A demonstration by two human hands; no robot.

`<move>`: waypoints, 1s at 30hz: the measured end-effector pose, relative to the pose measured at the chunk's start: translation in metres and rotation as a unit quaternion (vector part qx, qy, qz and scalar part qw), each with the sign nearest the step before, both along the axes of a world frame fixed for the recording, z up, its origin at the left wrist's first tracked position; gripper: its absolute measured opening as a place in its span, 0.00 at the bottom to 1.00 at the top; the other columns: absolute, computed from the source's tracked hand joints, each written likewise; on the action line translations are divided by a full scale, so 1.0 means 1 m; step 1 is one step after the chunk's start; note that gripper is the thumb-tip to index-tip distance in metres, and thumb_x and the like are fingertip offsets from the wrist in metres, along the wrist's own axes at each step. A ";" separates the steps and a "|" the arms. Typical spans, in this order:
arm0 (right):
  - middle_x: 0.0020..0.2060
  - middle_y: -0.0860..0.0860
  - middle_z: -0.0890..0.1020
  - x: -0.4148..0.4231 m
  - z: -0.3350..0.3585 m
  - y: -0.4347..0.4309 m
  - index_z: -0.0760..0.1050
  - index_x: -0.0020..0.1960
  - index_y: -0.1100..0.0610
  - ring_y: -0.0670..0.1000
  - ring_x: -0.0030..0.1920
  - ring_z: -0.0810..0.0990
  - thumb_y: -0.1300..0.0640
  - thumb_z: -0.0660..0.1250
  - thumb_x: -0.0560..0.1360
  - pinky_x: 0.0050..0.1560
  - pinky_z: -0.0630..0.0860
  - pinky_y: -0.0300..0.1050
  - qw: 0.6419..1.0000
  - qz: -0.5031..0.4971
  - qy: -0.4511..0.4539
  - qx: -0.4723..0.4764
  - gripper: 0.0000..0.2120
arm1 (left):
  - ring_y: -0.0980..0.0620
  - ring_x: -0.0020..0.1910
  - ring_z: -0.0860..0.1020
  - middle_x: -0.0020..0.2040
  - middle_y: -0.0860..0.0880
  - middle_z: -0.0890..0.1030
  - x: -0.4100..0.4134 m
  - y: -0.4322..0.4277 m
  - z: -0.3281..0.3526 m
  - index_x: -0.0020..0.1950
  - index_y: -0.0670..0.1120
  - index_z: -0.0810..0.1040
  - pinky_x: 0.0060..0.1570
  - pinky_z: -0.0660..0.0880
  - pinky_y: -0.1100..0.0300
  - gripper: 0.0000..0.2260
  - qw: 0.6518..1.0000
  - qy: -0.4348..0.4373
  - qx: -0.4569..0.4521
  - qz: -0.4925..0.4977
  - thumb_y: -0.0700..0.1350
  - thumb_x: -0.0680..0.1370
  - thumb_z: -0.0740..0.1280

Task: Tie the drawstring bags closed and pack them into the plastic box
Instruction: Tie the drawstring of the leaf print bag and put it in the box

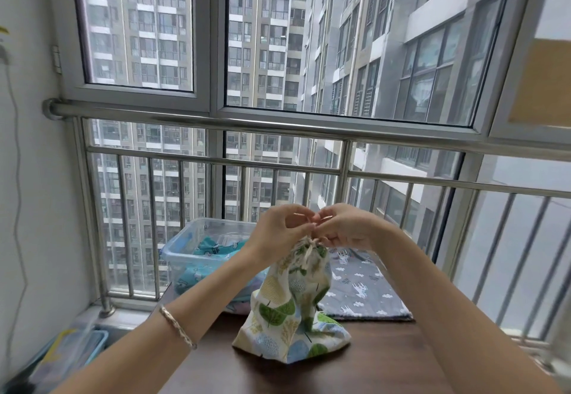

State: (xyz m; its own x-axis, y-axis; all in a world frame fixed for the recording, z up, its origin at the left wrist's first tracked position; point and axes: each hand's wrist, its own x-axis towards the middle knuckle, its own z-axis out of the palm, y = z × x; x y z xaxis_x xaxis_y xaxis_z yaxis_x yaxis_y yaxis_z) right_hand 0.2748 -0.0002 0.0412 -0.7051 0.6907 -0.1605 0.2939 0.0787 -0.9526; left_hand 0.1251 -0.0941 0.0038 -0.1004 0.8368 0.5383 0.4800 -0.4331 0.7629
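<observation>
Currently: leaf-print bag (290, 307) upright at bench (355, 362) centre, neck gathered. L hand (278, 230) & R hand (346, 226) both pinch drawstring (309, 247) above neck. Plastic box (185, 245) behind-left w/ teal bags (213, 247) inside. Grey printed cloth (361, 291) flat, behind-right.

Drawstring (309, 243) blurred, its knot indistinct

Large windows (278, 38); steel railing (216, 121); dark wooden table (355, 369); daylight.
</observation>
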 end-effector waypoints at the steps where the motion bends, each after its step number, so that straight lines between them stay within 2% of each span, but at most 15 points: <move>1: 0.39 0.56 0.81 0.000 -0.001 -0.002 0.73 0.55 0.66 0.47 0.34 0.81 0.72 0.68 0.72 0.37 0.78 0.37 1.000 -0.013 0.025 0.000 0.13 | 0.56 0.47 0.84 0.49 0.48 0.85 -0.002 0.001 0.001 0.56 0.41 0.81 0.49 0.80 0.61 0.14 1.000 -0.007 0.001 -0.007 0.38 0.72 0.73; 4: 0.42 0.57 0.81 0.003 -0.006 -0.004 0.72 0.56 0.65 0.49 0.37 0.81 0.72 0.68 0.72 0.39 0.78 0.40 0.996 -0.020 0.088 -0.017 0.15 | 0.54 0.49 0.83 0.52 0.47 0.84 -0.007 0.004 0.004 0.59 0.42 0.78 0.51 0.80 0.56 0.18 0.999 -0.019 -0.024 -0.031 0.36 0.70 0.74; 9: 0.43 0.58 0.81 0.004 -0.014 -0.004 0.70 0.59 0.64 0.51 0.39 0.82 0.73 0.69 0.71 0.38 0.79 0.40 0.991 -0.019 0.129 -0.031 0.19 | 0.52 0.49 0.84 0.54 0.47 0.83 -0.009 0.005 0.007 0.63 0.44 0.75 0.50 0.81 0.54 0.24 0.997 -0.020 -0.047 -0.051 0.36 0.69 0.75; 11: 0.42 0.58 0.81 0.004 -0.016 -0.005 0.70 0.60 0.65 0.52 0.39 0.82 0.74 0.69 0.71 0.40 0.79 0.41 0.988 -0.019 0.152 -0.030 0.20 | 0.51 0.47 0.84 0.53 0.46 0.84 -0.010 0.006 0.008 0.63 0.45 0.76 0.48 0.81 0.53 0.25 0.998 -0.023 -0.047 -0.037 0.37 0.68 0.77; 14: 0.46 0.58 0.80 0.005 -0.019 -0.005 0.70 0.59 0.64 0.53 0.44 0.82 0.73 0.70 0.70 0.44 0.79 0.42 0.987 -0.044 0.155 -0.003 0.20 | 0.47 0.44 0.84 0.46 0.43 0.85 -0.010 0.006 0.007 0.60 0.42 0.77 0.48 0.81 0.52 0.21 0.997 -0.066 -0.043 -0.026 0.34 0.69 0.75; 16: 0.48 0.57 0.80 0.005 -0.021 -0.007 0.72 0.55 0.64 0.53 0.46 0.80 0.66 0.73 0.71 0.47 0.77 0.42 0.992 -0.069 0.066 0.083 0.16 | 0.45 0.44 0.84 0.45 0.41 0.84 -0.009 0.004 0.006 0.58 0.39 0.78 0.47 0.81 0.54 0.18 0.993 -0.103 -0.048 -0.022 0.32 0.70 0.73; 18: 0.41 0.54 0.78 0.003 -0.021 -0.008 0.74 0.46 0.63 0.51 0.40 0.75 0.52 0.72 0.73 0.42 0.73 0.40 0.976 -0.082 -0.088 0.183 0.15 | 0.44 0.45 0.84 0.45 0.40 0.84 -0.007 0.003 0.006 0.57 0.39 0.78 0.46 0.81 0.56 0.16 0.990 -0.128 -0.049 -0.023 0.31 0.70 0.73; 20: 0.34 0.51 0.76 0.001 -0.019 -0.010 0.75 0.40 0.61 0.48 0.34 0.71 0.40 0.67 0.74 0.35 0.69 0.38 0.956 -0.076 -0.201 0.198 0.22 | 0.43 0.45 0.84 0.46 0.40 0.84 -0.007 0.003 0.004 0.56 0.39 0.79 0.46 0.81 0.55 0.16 0.987 -0.149 -0.049 -0.023 0.30 0.70 0.72; 21: 0.34 0.50 0.77 -0.001 -0.018 -0.012 0.76 0.41 0.60 0.48 0.34 0.71 0.38 0.66 0.74 0.35 0.68 0.38 0.956 -0.070 -0.218 0.184 0.23 | 0.43 0.45 0.84 0.46 0.40 0.84 -0.006 0.003 0.004 0.56 0.39 0.79 0.46 0.81 0.54 0.16 0.986 -0.156 -0.050 -0.021 0.29 0.70 0.72; 23: 0.36 0.51 0.78 -0.004 -0.016 -0.013 0.77 0.43 0.60 0.48 0.36 0.72 0.41 0.68 0.74 0.37 0.69 0.38 0.965 -0.061 -0.201 0.156 0.20 | 0.45 0.44 0.84 0.45 0.42 0.85 -0.006 0.004 0.003 0.56 0.40 0.79 0.46 0.81 0.54 0.16 0.987 -0.150 -0.045 -0.017 0.30 0.69 0.73; 27: 0.37 0.52 0.79 -0.006 -0.014 -0.013 0.77 0.42 0.60 0.48 0.36 0.74 0.55 0.69 0.75 0.36 0.69 0.38 0.990 -0.018 -0.120 0.078 0.08 | 0.50 0.44 0.85 0.45 0.45 0.85 -0.006 0.003 0.001 0.56 0.41 0.79 0.45 0.81 0.58 0.17 0.991 -0.128 -0.037 -0.011 0.33 0.69 0.74; 30: 0.38 0.53 0.79 -0.008 -0.016 -0.011 0.80 0.42 0.60 0.49 0.38 0.74 0.61 0.69 0.74 0.40 0.70 0.40 0.991 -0.011 -0.089 0.096 0.04 | 0.52 0.45 0.84 0.47 0.45 0.85 -0.007 0.001 -0.001 0.58 0.41 0.79 0.44 0.81 0.61 0.18 0.993 -0.109 -0.046 -0.023 0.34 0.70 0.75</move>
State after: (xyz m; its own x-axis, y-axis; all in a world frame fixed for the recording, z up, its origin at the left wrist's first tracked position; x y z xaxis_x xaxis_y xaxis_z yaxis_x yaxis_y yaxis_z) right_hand 0.2672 -0.0116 0.0253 -0.6622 0.7353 -0.1441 0.4588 0.2459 -0.8538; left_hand 0.1181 -0.0928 0.0031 -0.1660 0.8876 0.4297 0.2807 -0.3751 0.8834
